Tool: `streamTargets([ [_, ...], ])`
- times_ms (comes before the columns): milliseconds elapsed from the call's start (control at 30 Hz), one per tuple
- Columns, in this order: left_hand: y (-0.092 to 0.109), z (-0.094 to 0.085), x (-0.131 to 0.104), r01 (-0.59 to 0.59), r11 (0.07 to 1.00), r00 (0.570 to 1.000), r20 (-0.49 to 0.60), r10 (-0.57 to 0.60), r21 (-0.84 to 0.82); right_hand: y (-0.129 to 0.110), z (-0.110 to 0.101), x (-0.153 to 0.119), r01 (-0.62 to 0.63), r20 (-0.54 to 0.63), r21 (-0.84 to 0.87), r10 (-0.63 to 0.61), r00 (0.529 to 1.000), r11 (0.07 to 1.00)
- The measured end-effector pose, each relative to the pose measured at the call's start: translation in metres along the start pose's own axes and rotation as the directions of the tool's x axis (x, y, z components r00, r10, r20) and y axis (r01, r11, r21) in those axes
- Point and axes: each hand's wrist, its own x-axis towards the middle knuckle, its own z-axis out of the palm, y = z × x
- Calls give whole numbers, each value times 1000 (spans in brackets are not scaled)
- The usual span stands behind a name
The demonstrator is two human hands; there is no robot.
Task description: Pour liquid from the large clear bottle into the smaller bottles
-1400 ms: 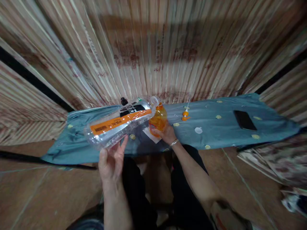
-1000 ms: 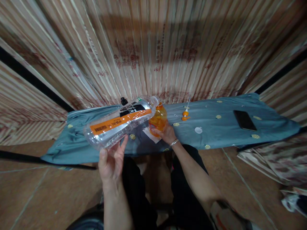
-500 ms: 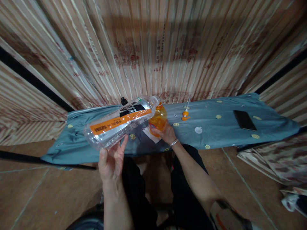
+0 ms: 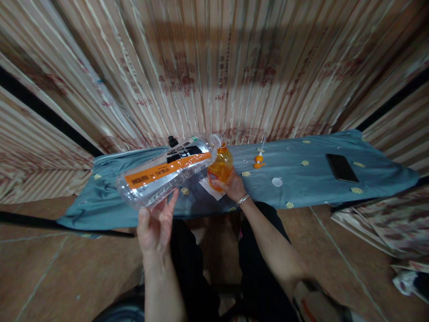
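Observation:
A large clear plastic bottle [image 4: 167, 172] with an orange and silver label lies tilted on my left hand [image 4: 157, 223], its mouth pointing right and a little up in the view. My left fingers support it from below, partly hidden behind it. My right hand [image 4: 233, 185] is wrapped round an orange see-through bottle [image 4: 221, 167], which stands upright with its neck uncapped. The clear bottle's mouth is at the orange bottle's neck; whether the two touch I cannot tell. Under the orange bottle lies a white paper [image 4: 214, 193].
An orange pump head [image 4: 258, 161] with a clear tube lies right of the bottles. A black phone [image 4: 342, 167] rests at the right of the cloth-covered table [image 4: 291, 167]. Behind the clear bottle is a black cap-like object [image 4: 172, 141]. A striped curtain [image 4: 214, 67] hangs behind.
Almost nothing differs. The clear bottle has turned very slightly in my left hand's hold; my right hand and the orange bottle stay in place.

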Motion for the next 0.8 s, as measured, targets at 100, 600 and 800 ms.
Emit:
streamTargets([
  [100,0,1,0,-9,1000,1000,4,9,4,-1,0,0,-4,3,1,4,1000,1000],
  [600,1,1,-1,-3,1000,1000,13,3,-4,-6,-3,0,-25,15,-18,25,1000,1000],
  [800,1,2,-1,-3,1000,1000,-5,3,-1,-5,-4,0,-29,31,-7,29,999,1000],
])
